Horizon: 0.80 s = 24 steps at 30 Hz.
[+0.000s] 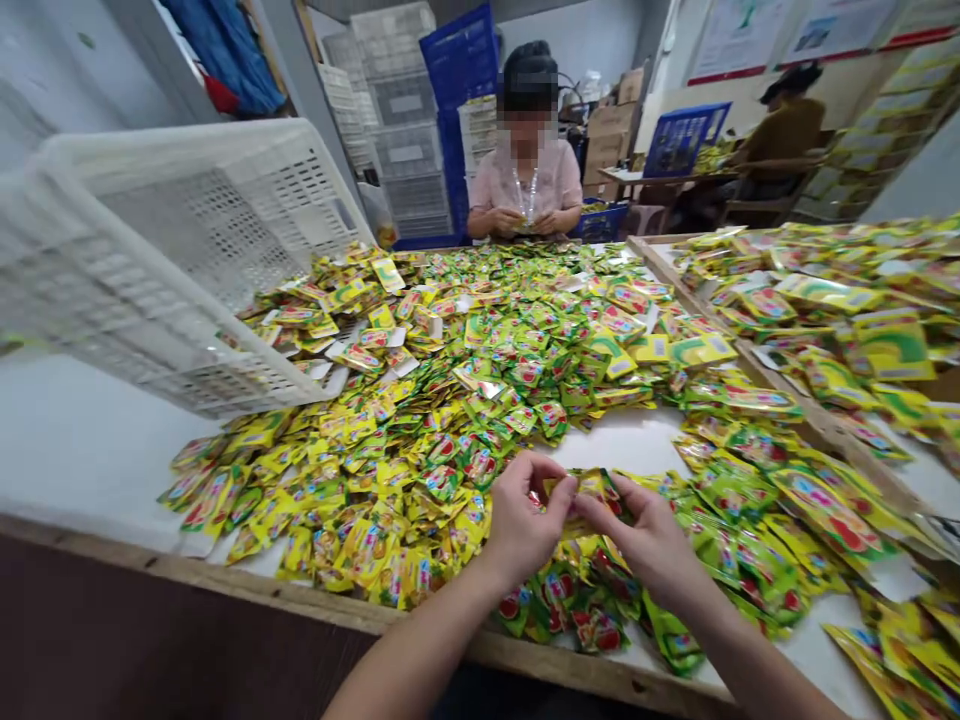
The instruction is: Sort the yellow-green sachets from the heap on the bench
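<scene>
My left hand (523,517) and my right hand (646,540) meet over the near edge of the table, both pinched on the same small yellow-green sachet (581,492). Below them lies a little heap of sachets (570,605) by the wooden rim. A huge spread of the same yellow, green and red sachets (480,370) covers the white table top (75,440) from my hands to the far side.
A white plastic crate (172,250) lies tipped on its side at the left, mouth toward the pile. A wooden divider (787,390) separates another heap (847,310) at right. A person (527,170) sits opposite handling sachets; another sits far right. Stacked crates (420,130) stand behind.
</scene>
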{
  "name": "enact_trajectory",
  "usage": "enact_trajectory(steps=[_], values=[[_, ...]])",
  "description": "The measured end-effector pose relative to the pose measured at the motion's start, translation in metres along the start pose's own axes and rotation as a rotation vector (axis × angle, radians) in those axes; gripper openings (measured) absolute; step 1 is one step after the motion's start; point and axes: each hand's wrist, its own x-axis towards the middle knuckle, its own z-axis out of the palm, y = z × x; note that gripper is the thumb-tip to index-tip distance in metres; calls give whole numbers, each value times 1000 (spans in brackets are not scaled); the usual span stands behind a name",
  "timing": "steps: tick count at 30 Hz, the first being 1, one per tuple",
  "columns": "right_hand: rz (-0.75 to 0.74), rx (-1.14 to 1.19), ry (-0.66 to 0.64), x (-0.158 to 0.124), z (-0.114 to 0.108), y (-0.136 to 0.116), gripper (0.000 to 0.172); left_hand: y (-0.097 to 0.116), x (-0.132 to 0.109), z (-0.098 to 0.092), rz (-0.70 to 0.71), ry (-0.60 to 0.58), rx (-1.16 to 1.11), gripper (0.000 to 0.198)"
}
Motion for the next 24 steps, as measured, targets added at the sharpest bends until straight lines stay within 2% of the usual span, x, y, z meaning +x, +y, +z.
enact_trajectory(steps=[3, 4, 5, 6, 8, 10, 12, 15, 19, 22, 24], values=[[14, -11, 52, 5, -11, 2, 39, 5, 25, -25, 83, -122, 185, 19], [33, 4, 96, 7, -15, 3, 40, 4, 40, -39, 86, -125, 298, 22], [56, 18, 144, 9, -20, 5, 41, 0, 56, -56, 65, -78, 455, 24], [79, 34, 189, 10, -23, 7, 41, -6, 75, -74, 4, -11, 672, 25], [105, 70, 251, 12, -26, 11, 43, -23, 113, -111, -61, 55, 820, 22], [101, 94, 263, 10, -24, 13, 42, -42, 147, -143, -127, 65, 944, 25], [70, 98, 253, 6, -18, 13, 40, -59, 173, -164, -200, 26, 1057, 31], [40, 80, 253, 1, -7, 11, 41, -80, 200, -174, -265, -58, 1186, 36], [44, 130, 335, 0, 0, 10, 46, -99, 221, -166, -277, -146, 1300, 29], [27, 169, 308, -1, -1, 13, 45, -102, 231, -164, -212, -164, 1366, 22], [15, 172, 281, -2, -2, 14, 43, -95, 235, -167, -140, -168, 1395, 21]])
